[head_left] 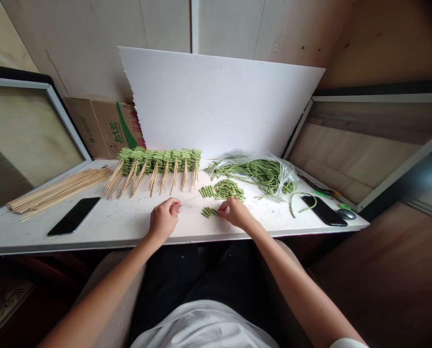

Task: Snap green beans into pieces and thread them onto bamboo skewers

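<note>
Beans (255, 171) lie on the white table (122, 228), whole and cut, in front of a big white board (223, 106) and a cardboard box (102, 125). The long ones are partly inside a clear bag (287, 176), right of centre. Left of it, skewered bundles (158, 162) stand in a line, sticks pointing toward the person. Bare sticks (60, 191) lie farther left, near one phone (74, 216); another phone (324, 210) is at the right, a single curved bean (292, 205) by it. Between the hands and the bag sits a cut pile (229, 189), a short row (206, 191) just beside it. The right hand (236, 212) pinches the end of the nearest few pieces (208, 211). The left hand (163, 217) has its fingertips together; a faint stick seems to run from them toward the row, but whether they grip it I cannot tell.
</note>
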Tool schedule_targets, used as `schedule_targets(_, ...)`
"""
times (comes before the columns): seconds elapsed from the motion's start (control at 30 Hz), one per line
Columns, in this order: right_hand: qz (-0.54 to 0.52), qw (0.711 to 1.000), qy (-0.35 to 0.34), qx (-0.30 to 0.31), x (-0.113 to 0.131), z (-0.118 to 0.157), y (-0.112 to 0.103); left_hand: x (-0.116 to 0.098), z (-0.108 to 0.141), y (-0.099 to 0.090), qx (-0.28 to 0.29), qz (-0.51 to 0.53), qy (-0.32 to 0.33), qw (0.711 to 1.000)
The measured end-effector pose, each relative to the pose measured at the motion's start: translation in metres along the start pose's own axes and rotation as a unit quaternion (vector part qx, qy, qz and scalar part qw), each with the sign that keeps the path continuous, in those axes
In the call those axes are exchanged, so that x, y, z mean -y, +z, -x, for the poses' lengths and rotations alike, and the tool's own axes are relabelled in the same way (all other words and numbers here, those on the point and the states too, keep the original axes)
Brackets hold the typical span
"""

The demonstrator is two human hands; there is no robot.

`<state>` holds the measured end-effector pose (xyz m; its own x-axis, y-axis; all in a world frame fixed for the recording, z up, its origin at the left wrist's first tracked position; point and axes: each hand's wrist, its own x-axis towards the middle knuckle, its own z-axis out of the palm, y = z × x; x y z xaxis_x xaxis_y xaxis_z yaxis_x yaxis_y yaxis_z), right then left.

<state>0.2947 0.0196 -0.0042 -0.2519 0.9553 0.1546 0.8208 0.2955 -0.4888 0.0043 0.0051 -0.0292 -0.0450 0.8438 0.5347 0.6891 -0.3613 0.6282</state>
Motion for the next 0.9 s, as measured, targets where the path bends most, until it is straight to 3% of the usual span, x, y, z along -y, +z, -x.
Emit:
schedule_targets(0.13, -0.005, 0.998, 0.002, -0.058, -0.004, -0.002, -0.004, 0.000, 0.000, 0.000, -0.002, 0.003, 0.003, 1.000)
schedule_targets(0.23, -0.140, 0.984, 0.016, -0.107, -0.015, -0.008, -0.012, 0.000, -0.001, -0.001, -0.004, 0.012, 0.002, 1.000)
schedule_targets(0.3, -0.263, 0.955, 0.029, -0.131, -0.022, -0.012, -0.017, -0.001, -0.001, -0.002, -0.005, 0.019, 0.001, 1.000)
schedule_targets(0.4, -0.426, 0.887, 0.058, -0.170, -0.028, -0.018, -0.020, -0.004, -0.001, -0.004, -0.006, 0.026, 0.008, 1.000)
schedule_targets(0.53, -0.549, 0.814, 0.062, -0.178, -0.023, -0.019, -0.022, -0.009, 0.001, -0.005, -0.008, 0.024, 0.023, 0.999)
schedule_targets(0.9, -0.602, 0.789, 0.049, -0.114, -0.009, -0.012, -0.024, -0.012, 0.001, -0.006, -0.011, 0.017, 0.024, 1.000)
